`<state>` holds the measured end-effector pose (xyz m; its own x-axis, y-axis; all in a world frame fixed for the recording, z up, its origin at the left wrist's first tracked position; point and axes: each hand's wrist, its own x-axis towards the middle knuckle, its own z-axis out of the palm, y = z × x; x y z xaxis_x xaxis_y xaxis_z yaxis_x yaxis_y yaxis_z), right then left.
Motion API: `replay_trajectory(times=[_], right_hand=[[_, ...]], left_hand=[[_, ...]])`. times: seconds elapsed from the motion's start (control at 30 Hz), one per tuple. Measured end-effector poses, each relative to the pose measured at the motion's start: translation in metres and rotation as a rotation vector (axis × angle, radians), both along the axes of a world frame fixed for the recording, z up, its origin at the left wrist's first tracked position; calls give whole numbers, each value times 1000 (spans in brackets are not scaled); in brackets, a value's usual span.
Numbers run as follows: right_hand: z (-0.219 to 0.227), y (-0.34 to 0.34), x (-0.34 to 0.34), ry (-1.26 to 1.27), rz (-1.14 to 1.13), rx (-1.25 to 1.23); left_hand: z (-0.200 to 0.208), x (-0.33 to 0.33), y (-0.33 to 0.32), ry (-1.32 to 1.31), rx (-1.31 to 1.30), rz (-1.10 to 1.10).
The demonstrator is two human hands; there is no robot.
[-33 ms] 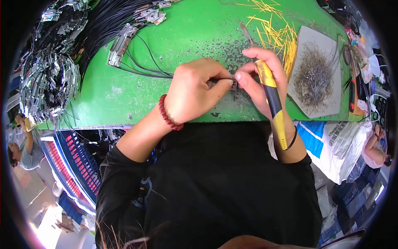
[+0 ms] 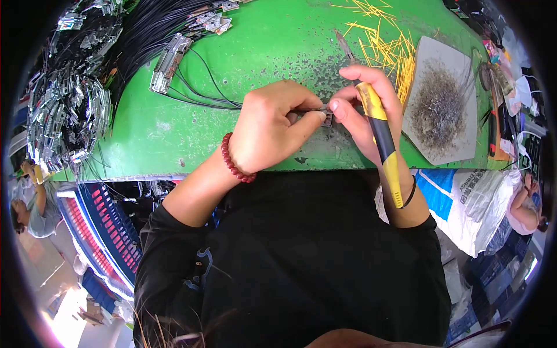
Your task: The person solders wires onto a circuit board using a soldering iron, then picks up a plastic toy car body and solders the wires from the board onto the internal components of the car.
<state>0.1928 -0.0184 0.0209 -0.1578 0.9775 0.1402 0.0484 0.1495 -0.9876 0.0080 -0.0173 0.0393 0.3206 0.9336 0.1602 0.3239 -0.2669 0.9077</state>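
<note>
Yellow-and-black, the tool point(image 2: 382, 139), gripped by the right hand point(image 2: 361, 126), sits right of the small metal connector point(image 2: 329, 120); left of it, the left hand point(image 2: 270, 120) pinches black wires point(image 2: 235, 105), which a loosened hold could let slip; yellow sticks point(image 2: 404, 75) beyond it may scatter if the tool swings.

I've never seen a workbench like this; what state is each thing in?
Left hand: closed, pinching black wires
Right hand: curled around the yellow-and-black tool
Yellow-and-black tool: held, tip pointing away from the person; hot or cold, can't tell
Black wires: loosely curved
Metal part: lying on the tabletop
Yellow sticks: scattered
Gray board: soiled with dark residue
Green tabletop: scuffed
</note>
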Motion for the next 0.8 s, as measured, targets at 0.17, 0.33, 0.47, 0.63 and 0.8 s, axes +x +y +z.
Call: replay_trajectory(times=[0.17, 0.33, 0.47, 0.63, 0.8], right_hand=[[-3, -1, 7, 18, 30, -37], [4, 14, 28, -530, 396, 431], [-7, 18, 28, -573, 421, 511], [-10, 8, 16, -745, 134, 614], [-14, 1, 6, -820, -16, 660]], left_hand=[[-6, -3, -2, 79, 87, 12], [-7, -6, -2, 30, 114, 39], [-5, -12, -4, 16, 127, 46], [-8, -8, -7, 92, 231, -2], [-27, 12, -2, 161, 211, -21]])
